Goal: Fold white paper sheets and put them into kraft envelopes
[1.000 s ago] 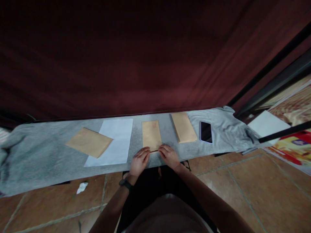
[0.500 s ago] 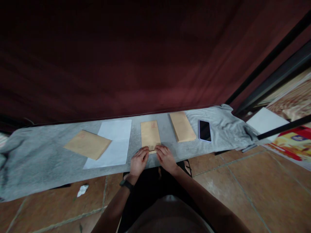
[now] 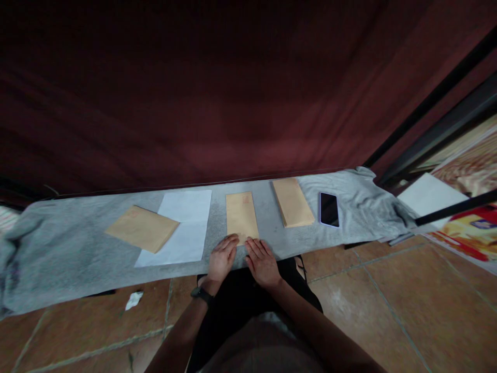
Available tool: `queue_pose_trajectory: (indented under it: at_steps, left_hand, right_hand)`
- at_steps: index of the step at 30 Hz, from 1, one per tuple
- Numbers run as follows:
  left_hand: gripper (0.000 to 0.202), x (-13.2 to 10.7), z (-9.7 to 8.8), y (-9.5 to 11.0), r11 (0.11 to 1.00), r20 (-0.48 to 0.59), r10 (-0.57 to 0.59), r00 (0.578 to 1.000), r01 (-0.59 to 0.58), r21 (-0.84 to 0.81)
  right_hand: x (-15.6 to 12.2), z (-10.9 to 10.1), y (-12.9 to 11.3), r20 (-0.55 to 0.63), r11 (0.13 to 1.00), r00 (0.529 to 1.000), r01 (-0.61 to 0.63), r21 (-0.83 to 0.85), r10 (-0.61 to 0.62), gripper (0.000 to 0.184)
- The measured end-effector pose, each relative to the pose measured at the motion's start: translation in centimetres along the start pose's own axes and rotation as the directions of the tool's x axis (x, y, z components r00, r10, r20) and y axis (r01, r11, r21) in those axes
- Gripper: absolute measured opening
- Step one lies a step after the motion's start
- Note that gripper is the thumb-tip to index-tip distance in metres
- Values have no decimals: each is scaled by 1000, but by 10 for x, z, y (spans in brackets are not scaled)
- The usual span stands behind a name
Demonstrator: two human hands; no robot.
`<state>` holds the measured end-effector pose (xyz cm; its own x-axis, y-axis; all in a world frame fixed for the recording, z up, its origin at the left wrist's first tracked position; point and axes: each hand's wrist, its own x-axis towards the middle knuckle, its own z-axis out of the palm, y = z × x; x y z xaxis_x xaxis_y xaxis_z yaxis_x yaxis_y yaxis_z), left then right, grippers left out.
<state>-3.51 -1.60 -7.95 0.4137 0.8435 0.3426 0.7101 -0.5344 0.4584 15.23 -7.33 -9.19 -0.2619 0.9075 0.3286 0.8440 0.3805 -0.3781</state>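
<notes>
A brown envelope [image 3: 242,215] lies lengthwise in front of me on a grey cloth [image 3: 77,254] spread over a low surface. My left hand [image 3: 221,258] rests flat at the envelope's near left corner, fingers stretched out. My right hand [image 3: 261,259] lies flat beside it at the near edge, fingers spread, holding nothing. A black watch [image 3: 201,294] is on my left wrist.
A second brown envelope [image 3: 142,228] overlaps white paper sheets [image 3: 186,228] on the left. A third envelope [image 3: 293,202] and a dark phone [image 3: 329,209] lie to the right. A dark red curtain hangs behind. A crumpled white scrap [image 3: 133,299] sits on the tiled floor.
Both hands slid from the envelope's near edge toward me and flattened; the right hand moved left, closer to the left hand. The envelope's near flap now lies flat.
</notes>
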Motion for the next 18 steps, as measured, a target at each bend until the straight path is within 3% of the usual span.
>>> queue_pose_trajectory:
  at_steps: [8,12,18]
  left_hand:
    - [49,-17,14,28,982,118,70,991,-90,167]
    - [52,-22,22,41,978,83,32,996,-49,201]
    - [52,-28,13,35,976,32,6,999,-13,216]
  right_hand:
    - [-6,-5,6,-35,999,999,-33,-6,33,50]
    - [-6,-8,5,-21,998,998,-52,-17,52,50]
    - [-9,-16,9,-37,997,996,-80,-21,79,49]
